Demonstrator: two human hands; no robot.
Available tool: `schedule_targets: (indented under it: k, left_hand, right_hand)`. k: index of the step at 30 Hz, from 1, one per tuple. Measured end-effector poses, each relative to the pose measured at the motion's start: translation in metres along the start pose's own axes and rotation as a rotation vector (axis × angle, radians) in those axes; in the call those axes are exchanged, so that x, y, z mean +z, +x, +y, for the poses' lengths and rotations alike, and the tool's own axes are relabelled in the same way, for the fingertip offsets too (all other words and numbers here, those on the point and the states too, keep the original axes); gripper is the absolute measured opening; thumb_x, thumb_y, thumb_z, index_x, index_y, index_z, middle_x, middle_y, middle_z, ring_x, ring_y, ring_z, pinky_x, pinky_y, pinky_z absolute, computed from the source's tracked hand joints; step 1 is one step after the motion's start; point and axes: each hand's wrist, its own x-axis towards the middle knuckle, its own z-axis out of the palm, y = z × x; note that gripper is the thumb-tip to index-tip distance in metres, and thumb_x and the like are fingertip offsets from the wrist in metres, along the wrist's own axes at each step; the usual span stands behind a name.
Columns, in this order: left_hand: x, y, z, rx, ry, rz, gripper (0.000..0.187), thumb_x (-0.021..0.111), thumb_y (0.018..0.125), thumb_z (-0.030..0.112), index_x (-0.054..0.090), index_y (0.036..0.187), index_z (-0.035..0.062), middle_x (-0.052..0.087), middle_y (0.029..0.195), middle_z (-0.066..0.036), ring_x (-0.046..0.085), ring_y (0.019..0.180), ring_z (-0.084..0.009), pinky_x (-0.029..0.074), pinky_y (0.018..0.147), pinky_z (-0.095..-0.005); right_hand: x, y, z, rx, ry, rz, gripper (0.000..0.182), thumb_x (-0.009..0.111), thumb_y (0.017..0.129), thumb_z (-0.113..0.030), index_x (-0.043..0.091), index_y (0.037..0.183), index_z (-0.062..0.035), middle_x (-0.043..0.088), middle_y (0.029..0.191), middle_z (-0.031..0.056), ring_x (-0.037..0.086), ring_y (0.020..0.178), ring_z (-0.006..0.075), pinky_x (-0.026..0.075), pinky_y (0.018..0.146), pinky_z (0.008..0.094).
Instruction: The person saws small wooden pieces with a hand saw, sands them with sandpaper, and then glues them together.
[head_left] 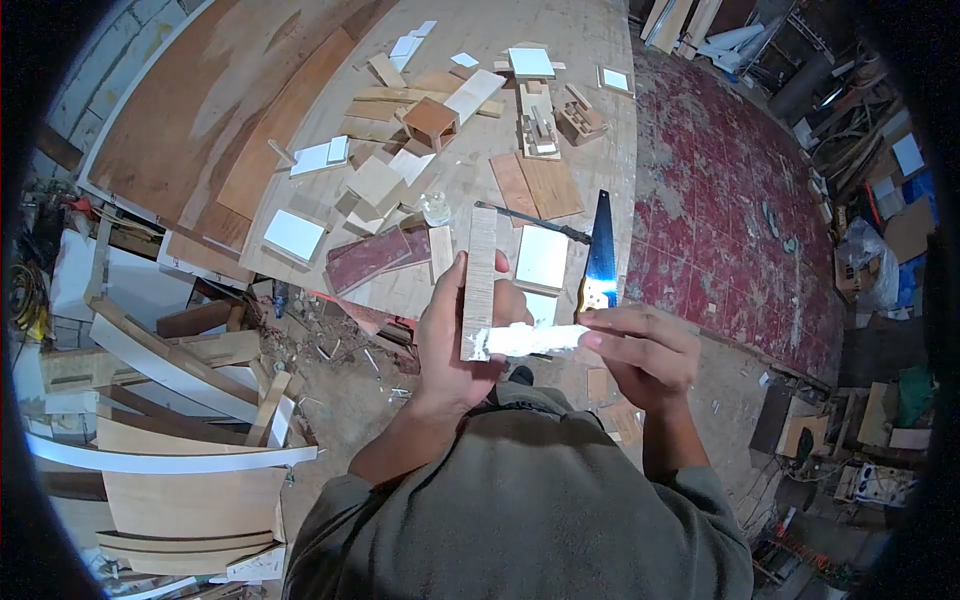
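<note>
My left hand (440, 335) grips a light wooden block (481, 265) with a striped edge, its long side pointing away from me. White paste-like stuff coats the block's near end. Between the fingertips of my right hand (645, 355) is the end of a white-coated stick (535, 340). The stick's other end meets the near end of the block, and what lies under its white coat is hidden. Just beyond my hands lie a white square panel (541, 258) and a handsaw (602, 245).
The workbench (590, 110) carries a thin dark tool (535, 222), brown boards (545, 185), a small glass jar (436, 208), reddish-brown strips (370, 260) and several wooden offcuts. Curved wooden parts (170, 370) are stacked at the left. Red flooring (730, 220) stretches to the right.
</note>
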Motion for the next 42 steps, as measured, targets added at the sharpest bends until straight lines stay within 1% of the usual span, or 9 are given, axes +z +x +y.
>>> schedule_targets:
  k: [2,5,7,14,16,21,27,36,42]
  left_hand:
    - [-0.002,0.000,-0.003,0.142,0.178,-0.024,0.036,0.031,0.105,0.034,0.049,0.112,0.0031,0.036,0.056,0.002,0.031,0.054,-0.0107,0.028,0.060,-0.0274]
    - [-0.006,0.003,0.002,0.115,0.133,-0.074,0.038,0.029,0.106,0.036,0.049,0.111,0.0032,0.036,0.054,0.002,0.031,0.053,-0.0104,0.027,0.058,-0.0275]
    - [-0.007,0.003,0.004,0.102,0.159,-0.062,0.039,0.028,0.106,0.036,0.049,0.110,0.0035,0.036,0.054,0.002,0.031,0.052,-0.0105,0.027,0.057,-0.0278]
    - [-0.003,0.000,0.007,0.101,0.163,-0.044,0.039,0.025,0.107,0.035,0.049,0.108,0.0044,0.035,0.051,0.002,0.031,0.048,-0.0113,0.028,0.053,-0.0289]
    - [0.000,-0.003,0.008,0.114,0.194,-0.050,0.040,0.024,0.107,0.036,0.049,0.108,0.0043,0.035,0.051,0.002,0.031,0.048,-0.0114,0.028,0.054,-0.0289]
    - [-0.002,-0.003,0.014,0.170,0.312,-0.054,0.042,0.022,0.107,0.037,0.048,0.107,0.0039,0.034,0.052,0.003,0.031,0.050,-0.0111,0.027,0.057,-0.0288]
    - [-0.008,-0.004,0.014,0.256,0.344,-0.071,0.042,0.022,0.107,0.036,0.048,0.108,0.0030,0.034,0.051,0.003,0.029,0.050,-0.0115,0.027,0.058,-0.0292]
    - [-0.008,-0.004,0.015,0.256,0.316,-0.044,0.042,0.024,0.106,0.037,0.048,0.107,0.0024,0.033,0.050,0.003,0.028,0.050,-0.0118,0.027,0.059,-0.0300]
    - [-0.010,-0.002,0.012,0.243,0.282,-0.064,0.041,0.025,0.106,0.037,0.049,0.107,0.0043,0.032,0.052,0.003,0.028,0.050,-0.0117,0.027,0.059,-0.0296]
  right_hand:
    - [-0.002,-0.003,-0.006,0.035,0.030,0.022,0.022,0.074,0.078,0.000,0.072,0.100,-0.0039,0.073,0.097,0.0119,0.070,0.078,0.0208,0.054,0.064,0.0285]
    - [-0.004,-0.005,-0.016,0.326,0.266,0.021,0.021,0.072,0.082,-0.001,0.071,0.103,0.0001,0.072,0.093,0.0121,0.069,0.079,0.0170,0.054,0.066,0.0272]
    - [0.001,-0.001,-0.020,0.618,0.522,-0.036,0.019,0.069,0.087,-0.003,0.069,0.105,0.0037,0.071,0.089,0.0113,0.068,0.080,0.0131,0.052,0.066,0.0252]
    - [0.011,0.002,-0.019,0.738,0.585,-0.026,0.019,0.065,0.091,-0.005,0.069,0.107,0.0045,0.070,0.086,0.0083,0.063,0.073,0.0085,0.049,0.062,0.0220]
    - [0.008,0.009,-0.022,0.884,0.628,0.036,0.019,0.065,0.092,-0.005,0.069,0.107,0.0043,0.069,0.085,0.0070,0.060,0.070,0.0067,0.047,0.059,0.0205]
    - [0.007,0.011,-0.027,0.852,0.735,-0.052,0.020,0.066,0.091,-0.005,0.068,0.107,0.0056,0.069,0.083,0.0062,0.059,0.068,0.0050,0.046,0.057,0.0188]
    - [0.009,0.013,-0.027,0.881,0.628,-0.050,0.020,0.067,0.091,-0.006,0.068,0.107,0.0060,0.070,0.084,0.0063,0.060,0.071,0.0050,0.046,0.058,0.0184]
    - [0.010,0.014,-0.026,0.927,0.625,-0.061,0.021,0.067,0.091,-0.006,0.068,0.108,0.0066,0.070,0.085,0.0074,0.060,0.070,0.0050,0.047,0.057,0.0187]
    - [0.010,0.011,-0.025,0.848,0.689,-0.086,0.020,0.065,0.092,-0.004,0.067,0.109,0.0062,0.070,0.088,0.0081,0.061,0.073,0.0064,0.050,0.060,0.0206]
